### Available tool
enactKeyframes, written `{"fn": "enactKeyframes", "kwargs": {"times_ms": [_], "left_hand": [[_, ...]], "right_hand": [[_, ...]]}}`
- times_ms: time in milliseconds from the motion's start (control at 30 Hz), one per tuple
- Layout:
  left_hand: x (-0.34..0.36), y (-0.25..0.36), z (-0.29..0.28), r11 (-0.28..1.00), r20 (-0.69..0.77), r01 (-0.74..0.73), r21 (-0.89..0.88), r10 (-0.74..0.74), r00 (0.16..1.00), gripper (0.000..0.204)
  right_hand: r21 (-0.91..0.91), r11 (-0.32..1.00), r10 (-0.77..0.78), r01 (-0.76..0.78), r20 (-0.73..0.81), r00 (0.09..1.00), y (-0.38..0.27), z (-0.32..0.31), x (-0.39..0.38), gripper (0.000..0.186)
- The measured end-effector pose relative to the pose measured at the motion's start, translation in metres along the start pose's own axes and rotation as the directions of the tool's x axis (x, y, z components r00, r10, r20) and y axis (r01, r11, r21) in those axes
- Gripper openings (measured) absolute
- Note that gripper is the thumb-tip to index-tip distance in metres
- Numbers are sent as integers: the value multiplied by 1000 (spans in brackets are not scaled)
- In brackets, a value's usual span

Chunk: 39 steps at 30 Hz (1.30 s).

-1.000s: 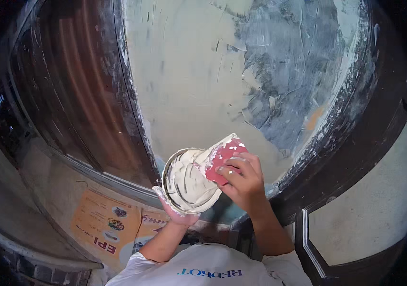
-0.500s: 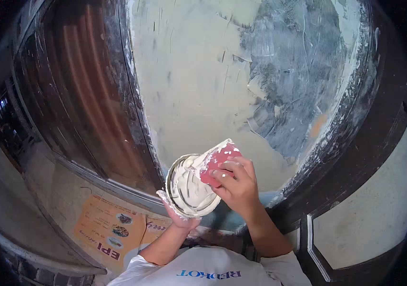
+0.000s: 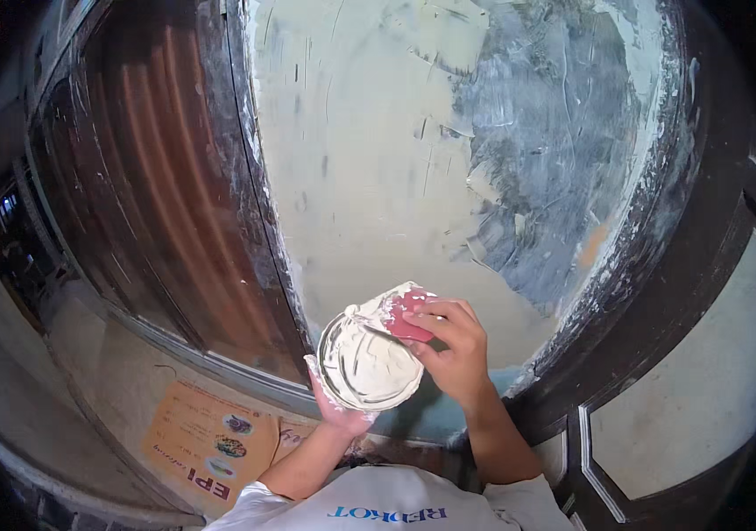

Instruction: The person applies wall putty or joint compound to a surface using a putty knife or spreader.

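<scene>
My left hand (image 3: 340, 409) is wrapped round the underside and left edge of a round, shallow container (image 3: 329, 384). Creamy white putty (image 3: 369, 361) fills it, with curved scrape marks showing dark streaks. In my right hand (image 3: 456, 347) is a red, flat putty spreader (image 3: 410, 317), pinched between thumb and fingers. Putty coats the spreader's far and left edges, which lie over the container's upper right rim. White smears also mark the left hand's fingers. Beyond both hands rises a wall panel (image 3: 360, 195), cream-coated on its left and middle.
Bare, rough grey-blue surface (image 3: 555, 142) shows on the panel's right part. A dark window frame with a reddish-brown curtain (image 3: 161, 177) stands at left. Dark wooden trim (image 3: 661, 292) curves along the right. An orange printed banner (image 3: 205, 438) lies low at left.
The spreader has shifted slightly down and turned flatter at the container's rim. Both hands and the container sit a little further right and lower in view. Putty in the container looks more scraped.
</scene>
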<state>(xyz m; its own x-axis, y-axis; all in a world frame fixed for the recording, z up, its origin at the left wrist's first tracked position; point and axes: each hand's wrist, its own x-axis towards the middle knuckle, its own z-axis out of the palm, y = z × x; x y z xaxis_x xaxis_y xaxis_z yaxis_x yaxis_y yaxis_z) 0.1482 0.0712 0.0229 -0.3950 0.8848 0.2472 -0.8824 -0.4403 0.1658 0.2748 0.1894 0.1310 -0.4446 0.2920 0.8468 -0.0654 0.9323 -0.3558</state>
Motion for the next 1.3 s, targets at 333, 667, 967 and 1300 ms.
{"fn": "enactKeyframes", "kwargs": {"times_ms": [333,667,967,1300], "left_hand": [[4,11,-2,993,-49,31,110,-26,998,84],[-4,13,-14,999,-38,38,13,-38,999,77],[0,13,-14,994,-44,108,-27,-109,993,79],[2,13,-21,992,-73,127,-25,-129,989,79]], "right_hand": [[183,977,122,-110,-54,991,27,-6,-23,26],[213,958,203,-194,-22,979,33,-8,-33,17],[285,924,280,-255,-51,959,34,-13,-39,16],[337,901,312,-275,-61,948,46,-16,-49,17]]}}
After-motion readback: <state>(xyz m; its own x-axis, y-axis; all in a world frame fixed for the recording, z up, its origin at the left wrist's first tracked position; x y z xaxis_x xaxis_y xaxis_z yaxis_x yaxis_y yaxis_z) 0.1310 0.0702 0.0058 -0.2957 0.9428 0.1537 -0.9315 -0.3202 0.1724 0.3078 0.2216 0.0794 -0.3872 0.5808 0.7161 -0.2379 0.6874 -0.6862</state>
